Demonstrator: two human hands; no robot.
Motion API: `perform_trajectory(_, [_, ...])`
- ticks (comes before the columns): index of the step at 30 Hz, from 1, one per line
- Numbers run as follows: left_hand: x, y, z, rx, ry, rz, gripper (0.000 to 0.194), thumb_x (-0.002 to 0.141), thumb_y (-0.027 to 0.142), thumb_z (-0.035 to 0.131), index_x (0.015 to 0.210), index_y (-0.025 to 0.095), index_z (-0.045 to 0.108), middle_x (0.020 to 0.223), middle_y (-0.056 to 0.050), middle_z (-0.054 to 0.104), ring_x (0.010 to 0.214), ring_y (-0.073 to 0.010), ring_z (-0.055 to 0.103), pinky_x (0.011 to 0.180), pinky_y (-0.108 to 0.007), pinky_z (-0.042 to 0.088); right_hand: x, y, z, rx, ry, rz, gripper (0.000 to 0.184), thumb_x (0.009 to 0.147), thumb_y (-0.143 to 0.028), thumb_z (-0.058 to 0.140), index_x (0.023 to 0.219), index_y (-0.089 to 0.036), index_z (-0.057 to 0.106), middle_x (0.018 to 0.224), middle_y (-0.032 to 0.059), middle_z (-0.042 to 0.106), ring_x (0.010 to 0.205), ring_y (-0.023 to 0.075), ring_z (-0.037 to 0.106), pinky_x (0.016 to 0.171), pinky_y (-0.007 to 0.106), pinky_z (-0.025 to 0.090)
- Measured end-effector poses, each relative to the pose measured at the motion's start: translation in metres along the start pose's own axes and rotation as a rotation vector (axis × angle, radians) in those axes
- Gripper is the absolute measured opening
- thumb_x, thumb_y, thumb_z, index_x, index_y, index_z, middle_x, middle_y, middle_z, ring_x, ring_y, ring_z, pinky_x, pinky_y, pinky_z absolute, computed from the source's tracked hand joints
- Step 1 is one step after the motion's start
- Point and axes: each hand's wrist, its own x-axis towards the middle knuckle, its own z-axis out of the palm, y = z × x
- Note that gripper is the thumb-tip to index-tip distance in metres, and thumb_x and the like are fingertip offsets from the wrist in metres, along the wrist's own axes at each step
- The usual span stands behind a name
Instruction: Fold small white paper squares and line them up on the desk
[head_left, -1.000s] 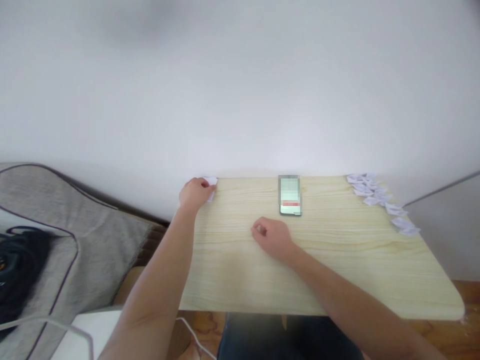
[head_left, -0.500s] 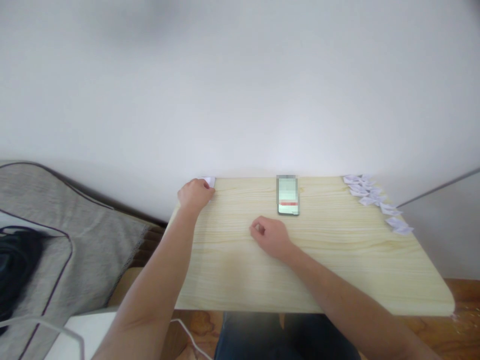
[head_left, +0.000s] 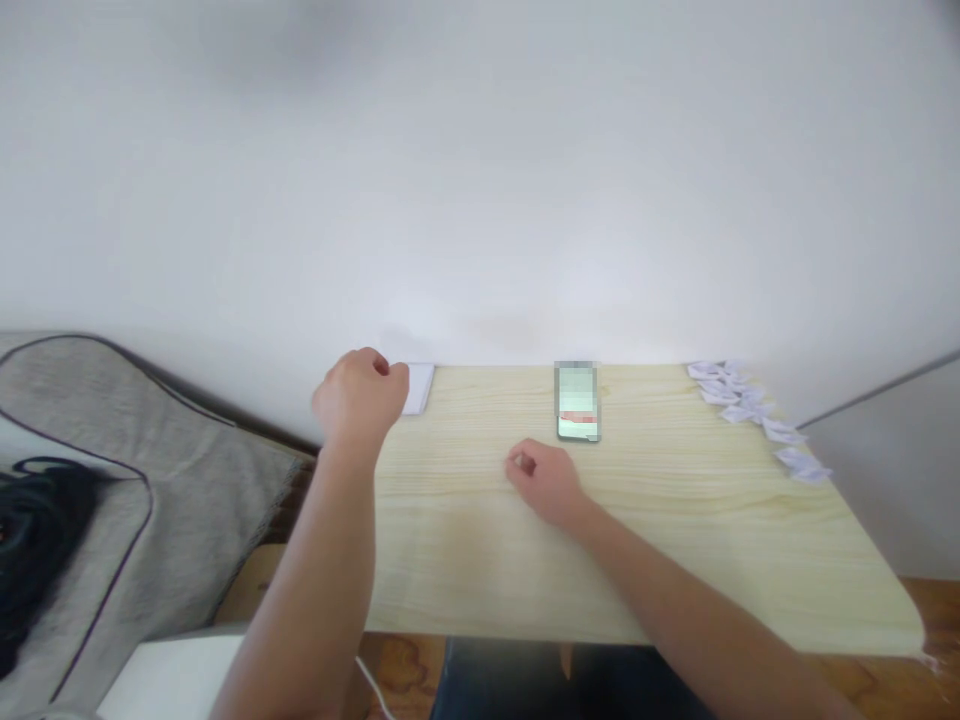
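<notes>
A stack of white paper [head_left: 420, 388] lies at the far left corner of the table, against the wall. My left hand [head_left: 362, 397] is closed and raised at the stack's left side, covering part of it. Its thumb is pressed to the curled fingers, and whatever they may hold is hidden. My right hand [head_left: 546, 480] rests on the table with its fingers curled into a loose fist, nothing showing in them. Just beyond it a phone [head_left: 577, 402] lies flat, its lit screen blurred out.
Several folded white paper pieces [head_left: 739, 400] form a slanting row along the right edge of the light wooden table [head_left: 465, 540]. A white wall [head_left: 525, 200] borders the back. On the left stand a grey cloth-covered seat [head_left: 195, 510] and a black bundle [head_left: 45, 530].
My left hand has lifted from the paper stack and shifted left, uncovering more of the paper. My right hand keeps its place. The view has tilted slightly.
</notes>
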Motion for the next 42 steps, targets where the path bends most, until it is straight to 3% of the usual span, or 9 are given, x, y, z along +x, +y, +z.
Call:
perform_trajectory(2, [-0.016, 0.011, -0.023, -0.231, -0.091, 0.051, 0.016, 0.082, 0.033, 0.059, 0.080, 0.019, 0.067, 0.082, -0.009, 0.070, 0.082, -0.0293, 0.063, 0.074, -0.041, 0.046, 0.005, -0.013, -0.009, 0.194, 0.006, 0.033, 0.012, 0.088, -0.032, 0.066, 0.084, -0.022, 0.070, 0.060, -0.0044, 0.057, 0.055, 0.0116, 0.051, 0.056, 0.025, 0.038])
perform_trajectory(6, [-0.041, 0.043, -0.046, -0.973, -0.582, 0.378, 0.009, 0.083, 0.027, 0.066, 0.082, 0.018, 0.066, 0.084, -0.004, 0.070, 0.084, -0.0213, 0.063, 0.080, -0.033, 0.050, 0.024, -0.050, -0.044, 0.554, 0.108, -0.020, 0.033, 0.082, -0.042, 0.077, 0.108, -0.025, 0.067, 0.084, -0.0007, 0.066, 0.077, 0.0151, 0.062, 0.058, 0.023, 0.046])
perform_trajectory(9, [-0.045, 0.069, -0.047, -1.135, -0.711, 0.484, 0.006, 0.085, 0.022, 0.067, 0.083, 0.017, 0.069, 0.083, -0.003, 0.070, 0.081, -0.0171, 0.062, 0.077, -0.028, 0.049, 0.037, -0.070, -0.077, 0.798, 0.011, -0.023, 0.038, 0.081, -0.044, 0.078, 0.112, -0.025, 0.066, 0.100, 0.0021, 0.073, 0.087, 0.0184, 0.068, 0.065, 0.027, 0.055])
perform_trajectory(14, [-0.043, 0.106, -0.036, -1.155, -0.669, 0.488, 0.007, 0.087, 0.017, 0.065, 0.080, 0.017, 0.064, 0.073, 0.001, 0.063, 0.071, -0.0118, 0.056, 0.066, -0.023, 0.045, 0.043, -0.078, -0.114, 0.835, 0.138, -0.070, 0.020, 0.080, -0.035, 0.081, 0.086, -0.020, 0.069, 0.079, 0.0005, 0.076, 0.066, 0.0143, 0.066, 0.061, 0.026, 0.053])
perform_trajectory(18, [-0.049, 0.130, -0.020, -1.170, -0.503, 0.455, 0.009, 0.089, 0.025, 0.069, 0.091, 0.019, 0.063, 0.080, 0.000, 0.065, 0.070, -0.0120, 0.057, 0.061, -0.023, 0.043, 0.048, -0.075, -0.130, 0.854, 0.214, -0.066, 0.019, 0.081, -0.034, 0.081, 0.082, -0.020, 0.067, 0.073, -0.0014, 0.073, 0.061, 0.0127, 0.063, 0.059, 0.025, 0.050])
perform_trajectory(22, [-0.053, 0.146, -0.007, -1.185, -0.498, 0.444, 0.007, 0.090, 0.025, 0.067, 0.091, 0.019, 0.064, 0.074, 0.000, 0.065, 0.067, -0.0119, 0.057, 0.059, -0.023, 0.043, 0.055, -0.069, -0.146, 0.792, 0.272, -0.097, 0.018, 0.082, -0.033, 0.080, 0.094, -0.022, 0.071, 0.073, -0.0025, 0.072, 0.061, 0.0121, 0.061, 0.059, 0.025, 0.048])
perform_trajectory(27, [-0.049, 0.153, -0.002, -1.405, -0.515, 0.400, 0.008, 0.087, 0.019, 0.072, 0.094, 0.020, 0.068, 0.064, 0.003, 0.061, 0.059, -0.0099, 0.054, 0.054, -0.021, 0.041, 0.056, -0.061, -0.159, 0.757, 0.282, -0.108, 0.010, 0.083, -0.025, 0.078, 0.091, -0.023, 0.073, 0.062, -0.0054, 0.063, 0.054, 0.0090, 0.052, 0.052, 0.022, 0.041])
perform_trajectory(32, [-0.052, 0.156, 0.000, -1.538, -0.489, 0.357, 0.016, 0.086, 0.012, 0.066, 0.087, 0.022, 0.077, 0.074, -0.001, 0.066, 0.064, -0.0106, 0.055, 0.056, -0.022, 0.043, 0.053, -0.061, -0.162, 0.842, 0.203, -0.135, 0.010, 0.084, -0.017, 0.073, 0.089, -0.024, 0.077, 0.068, -0.0030, 0.067, 0.059, 0.0094, 0.055, 0.055, 0.022, 0.043])
perform_trajectory(42, [-0.057, 0.156, -0.005, -1.491, -0.485, 0.337, 0.020, 0.086, 0.013, 0.060, 0.083, 0.023, 0.078, 0.074, -0.002, 0.067, 0.067, -0.0140, 0.057, 0.058, -0.026, 0.047, 0.052, -0.061, -0.172, 0.898, 0.127, -0.097, 0.025, 0.087, -0.016, 0.056, 0.085, -0.020, 0.080, 0.075, 0.0022, 0.069, 0.066, 0.0133, 0.058, 0.058, 0.026, 0.048])
